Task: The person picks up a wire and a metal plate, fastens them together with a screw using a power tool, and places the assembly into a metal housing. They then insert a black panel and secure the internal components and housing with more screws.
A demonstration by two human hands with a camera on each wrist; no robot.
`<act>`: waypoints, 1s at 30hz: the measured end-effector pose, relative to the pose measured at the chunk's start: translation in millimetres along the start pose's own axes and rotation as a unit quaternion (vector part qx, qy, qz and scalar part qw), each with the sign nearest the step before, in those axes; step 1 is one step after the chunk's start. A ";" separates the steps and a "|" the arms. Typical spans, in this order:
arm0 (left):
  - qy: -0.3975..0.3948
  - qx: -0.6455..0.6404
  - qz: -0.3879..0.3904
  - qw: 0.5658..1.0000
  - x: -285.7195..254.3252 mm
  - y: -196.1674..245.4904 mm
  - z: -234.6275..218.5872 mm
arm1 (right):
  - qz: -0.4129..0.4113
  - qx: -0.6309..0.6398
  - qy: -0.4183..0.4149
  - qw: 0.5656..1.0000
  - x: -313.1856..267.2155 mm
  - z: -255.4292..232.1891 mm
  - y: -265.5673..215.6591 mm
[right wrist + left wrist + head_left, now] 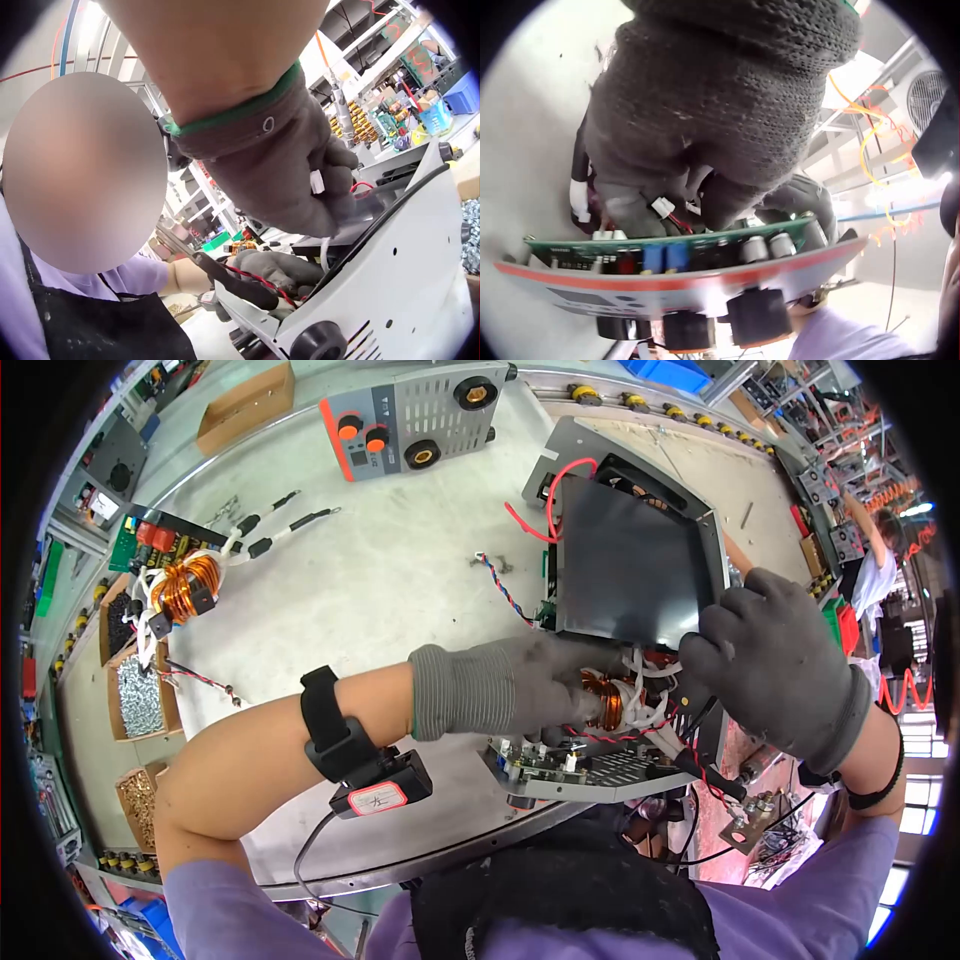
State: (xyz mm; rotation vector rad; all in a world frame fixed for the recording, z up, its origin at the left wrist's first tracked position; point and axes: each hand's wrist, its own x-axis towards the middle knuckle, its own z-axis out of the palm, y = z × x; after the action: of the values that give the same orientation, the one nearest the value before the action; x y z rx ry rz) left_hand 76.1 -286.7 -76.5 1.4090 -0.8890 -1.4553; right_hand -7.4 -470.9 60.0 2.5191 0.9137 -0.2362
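An open metal machine housing (640, 785) with a black sheet (640, 565) lies in front of me. My left hand (510, 685), in a grey knitted glove, reaches into it beside a copper coil (603, 700) and white-sleeved cables (650, 710). In the left wrist view its fingers go down behind a green circuit board (705, 244), near a small white connector (662, 207); what they hold is hidden. My right hand (775, 660), also gloved, is curled above the right side. A thin white strip (325, 253) runs down from its grip in the right wrist view.
A finished-looking front panel (420, 425) with orange knobs stands at the back. A second coil assembly (185, 585) lies to the left, near boxes of screws (140, 695). A red wire (550, 510) loops over the housing. Another person (875, 560) is at far right.
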 end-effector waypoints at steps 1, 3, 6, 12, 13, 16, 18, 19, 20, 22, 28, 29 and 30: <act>-0.001 -0.005 0.002 1.000 2.1 -7.6 0.6 | -0.020 -0.024 0.038 0.999 2.7 -0.8 -2.0; 0.011 -0.017 0.128 0.992 1.7 -13.9 3.3 | -0.041 -0.041 0.073 0.996 9.6 0.0 -8.1; 0.010 0.009 0.059 0.998 -0.7 -0.1 2.2 | -0.080 -0.011 -0.039 0.996 17.0 6.4 -14.2; 0.098 0.281 0.164 0.941 12.2 -16.3 6.0 | -0.010 0.250 -0.027 0.968 18.6 9.6 13.0; 0.097 0.281 0.166 0.940 13.5 -16.3 5.8 | 0.042 0.362 0.063 0.929 16.9 9.0 18.9; 0.056 0.295 0.137 0.944 12.4 -8.8 2.7 | 0.114 0.463 0.200 0.856 10.2 28.7 27.7; 0.050 0.346 0.075 0.934 11.2 3.2 2.7 | 0.094 0.490 0.228 0.836 12.9 48.6 26.4; 0.051 0.347 0.074 0.934 8.5 10.1 3.8 | 0.090 0.471 0.225 0.848 14.8 58.8 23.1; 0.064 0.375 0.048 0.924 5.2 17.4 5.4 | 0.089 0.473 0.226 0.847 16.1 61.5 21.4; 0.071 0.402 0.017 0.913 3.8 20.5 8.2 | 0.121 0.374 0.213 0.895 16.2 66.6 17.7; 0.191 0.614 -0.080 0.762 24.2 2.6 18.6 | 0.162 0.338 0.177 0.910 1.5 76.7 23.2; 0.188 0.617 -0.078 0.760 31.1 -6.9 16.2 | 0.160 0.314 0.140 0.926 -0.9 77.2 25.2; 0.194 0.644 -0.111 0.732 33.9 -11.2 12.1 | 0.154 0.288 0.102 0.939 -2.6 77.3 26.3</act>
State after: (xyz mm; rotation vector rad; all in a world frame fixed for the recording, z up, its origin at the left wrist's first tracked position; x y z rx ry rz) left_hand 64.5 -315.7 -97.6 2.7592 -1.5787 -0.4442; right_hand 6.8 -526.3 1.6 3.2377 0.5546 -0.1585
